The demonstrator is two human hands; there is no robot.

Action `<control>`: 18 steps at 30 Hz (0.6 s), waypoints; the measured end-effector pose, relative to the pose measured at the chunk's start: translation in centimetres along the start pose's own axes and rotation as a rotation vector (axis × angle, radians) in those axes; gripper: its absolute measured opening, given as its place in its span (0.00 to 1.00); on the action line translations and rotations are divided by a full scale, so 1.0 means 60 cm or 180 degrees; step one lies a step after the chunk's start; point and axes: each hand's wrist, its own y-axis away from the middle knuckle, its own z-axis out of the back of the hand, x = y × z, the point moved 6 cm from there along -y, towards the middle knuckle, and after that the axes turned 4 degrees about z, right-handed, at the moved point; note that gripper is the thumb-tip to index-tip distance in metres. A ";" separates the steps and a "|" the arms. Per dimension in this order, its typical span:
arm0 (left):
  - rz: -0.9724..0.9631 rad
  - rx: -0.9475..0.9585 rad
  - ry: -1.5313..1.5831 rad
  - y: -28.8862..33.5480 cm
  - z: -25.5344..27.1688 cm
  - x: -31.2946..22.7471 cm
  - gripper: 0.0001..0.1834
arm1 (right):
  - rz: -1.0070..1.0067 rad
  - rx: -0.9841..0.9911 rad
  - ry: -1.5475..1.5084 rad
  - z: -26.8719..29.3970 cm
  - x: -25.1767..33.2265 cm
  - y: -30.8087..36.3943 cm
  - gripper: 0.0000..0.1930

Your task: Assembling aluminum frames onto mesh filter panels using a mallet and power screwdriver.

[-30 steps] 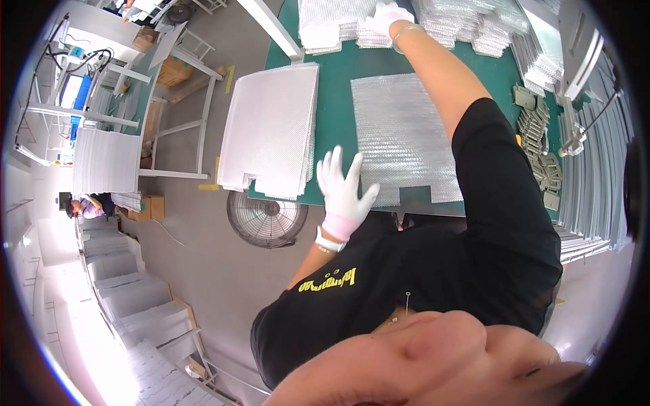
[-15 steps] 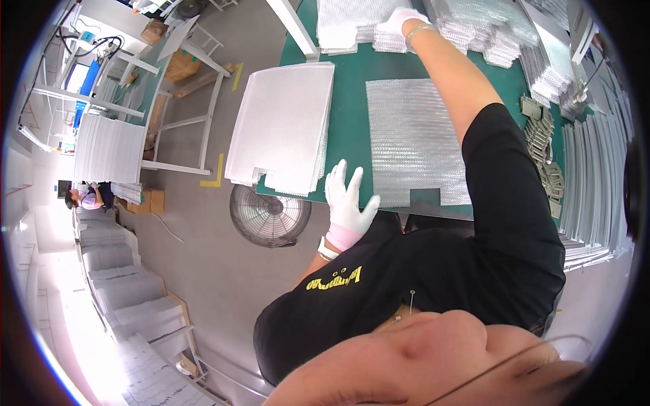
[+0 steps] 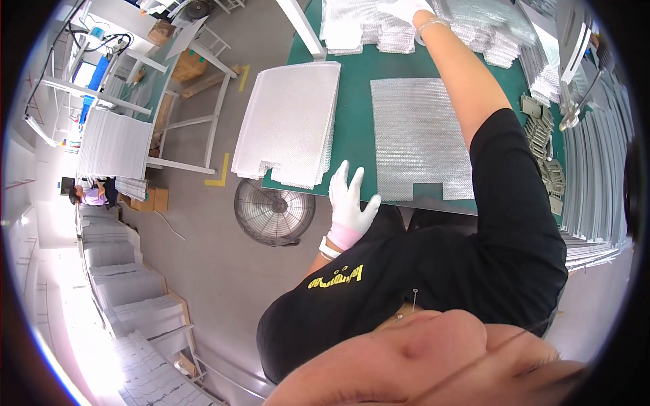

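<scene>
My left hand [image 3: 351,208], in a white glove with a pink cuff, is open with fingers spread at the near edge of the green table [image 3: 352,122]. Its palm holds nothing. My right hand [image 3: 406,9], also gloved, reaches to the far side, over stacked silver mesh sheets [image 3: 396,42]. The top edge of the picture cuts it off, so its grip is unclear. A silver mesh sheet [image 3: 420,135] with a notch in its near edge lies flat in front of me. Left of it is a stack of pale, notched mesh sheets [image 3: 291,122], overhanging the table's left edge.
Beige metal brackets [image 3: 539,135] are piled along the table's right side, beside upright grey panels [image 3: 596,176]. A white post [image 3: 301,27] stands at the far left. A round floor fan [image 3: 275,213] is below the table; a person [image 3: 91,194] works far left.
My right hand has moved slightly farther away, toward the picture's top edge. The whole view has shifted a little; my left hand keeps its spread pose and the sheets lie as before.
</scene>
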 end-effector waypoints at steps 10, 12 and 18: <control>0.0094 0.0155 0.0180 0.007 -0.015 -0.001 0.37 | -0.2633 -0.0715 -0.4270 -0.042 -0.104 0.013 0.15; 0.0201 0.0126 0.0139 0.015 -0.006 0.007 0.37 | -0.1390 -0.0561 -0.3513 -0.011 -0.003 0.004 0.20; 0.0063 -0.0147 0.1104 -0.003 0.011 0.005 0.31 | -0.0538 -0.0608 -0.3340 0.088 0.088 0.137 0.29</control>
